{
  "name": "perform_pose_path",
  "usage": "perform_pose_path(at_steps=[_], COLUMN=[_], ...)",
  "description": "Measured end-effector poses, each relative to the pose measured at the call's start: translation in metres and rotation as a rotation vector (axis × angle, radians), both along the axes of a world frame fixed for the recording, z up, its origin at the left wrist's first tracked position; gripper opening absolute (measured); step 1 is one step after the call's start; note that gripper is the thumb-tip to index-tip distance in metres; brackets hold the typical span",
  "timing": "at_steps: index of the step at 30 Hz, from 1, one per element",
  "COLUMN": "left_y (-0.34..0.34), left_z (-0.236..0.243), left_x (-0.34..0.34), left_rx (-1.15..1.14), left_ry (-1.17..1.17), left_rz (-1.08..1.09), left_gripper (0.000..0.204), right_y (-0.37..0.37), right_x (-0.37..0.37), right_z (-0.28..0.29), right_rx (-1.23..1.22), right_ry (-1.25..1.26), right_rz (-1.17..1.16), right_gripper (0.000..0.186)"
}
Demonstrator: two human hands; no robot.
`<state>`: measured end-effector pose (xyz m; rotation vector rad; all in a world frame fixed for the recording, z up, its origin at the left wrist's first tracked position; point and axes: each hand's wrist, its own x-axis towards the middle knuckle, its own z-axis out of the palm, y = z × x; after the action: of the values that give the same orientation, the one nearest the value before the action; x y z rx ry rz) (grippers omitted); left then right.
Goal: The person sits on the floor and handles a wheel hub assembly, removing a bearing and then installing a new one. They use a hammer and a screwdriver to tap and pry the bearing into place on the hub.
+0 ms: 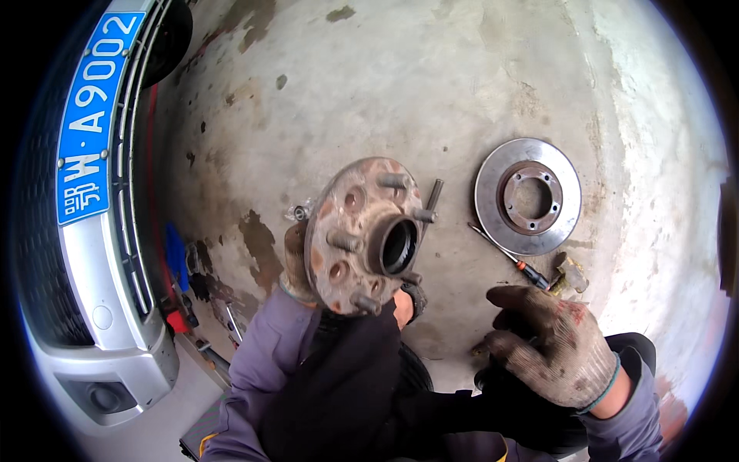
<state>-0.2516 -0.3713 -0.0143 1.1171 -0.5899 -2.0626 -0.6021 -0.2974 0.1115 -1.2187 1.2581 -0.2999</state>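
Note:
My left hand [296, 258], in a soiled knit glove, is closed on a rusty round wheel hub [356, 254] with protruding studs and a central bore, tilted toward me. Most of my left fingers are hidden behind it. My gloved right hand [548, 346] is at the lower right, its fingers bent and apart, with nothing seen held. Beyond it a steel brake disc [490, 196] lies flat on the floor, beside a screwdriver [527, 271] and a worn hammer-like tool head [571, 273]. A metal rod [436, 196] shows behind the hub, and a small ring [299, 212] lies left of it.
A silver car bumper [138, 354] with a grille and blue plate fills the left side. Near it on the concrete floor [416, 85] lie a blue cloth [177, 254], a red object [175, 322] and several long tools [232, 323]. My dark-clad legs [339, 385] are below.

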Motion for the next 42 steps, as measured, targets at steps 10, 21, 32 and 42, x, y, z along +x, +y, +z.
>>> perform_pose_path(at_steps=[10,21,32,42], left_y=[0.018,-0.074,-0.104,-0.093], left_z=[0.041,0.028,0.082,0.228], left_x=[-0.035,-0.049,0.009,0.068], left_rx=[-0.067,-0.448,-0.461,-0.002], left_ry=[-0.163,-1.448,-1.590,-1.372], left_rz=[-0.048,-0.349,-0.534,-0.365], left_gripper=[0.078,0.087,0.102,0.103], right_y=[0.009,0.026,0.010,-0.004], right_x=[-0.007,-0.009,-0.023,0.035], right_z=[-0.011,0.002,-0.072,0.188], right_rx=[-0.040,-0.192,0.138,0.351], right_ry=[0.066,0.018,0.300,0.096], right_rz=[0.023,0.174,0.027,-0.718], right_gripper=[0.052,0.051,0.046,0.039])
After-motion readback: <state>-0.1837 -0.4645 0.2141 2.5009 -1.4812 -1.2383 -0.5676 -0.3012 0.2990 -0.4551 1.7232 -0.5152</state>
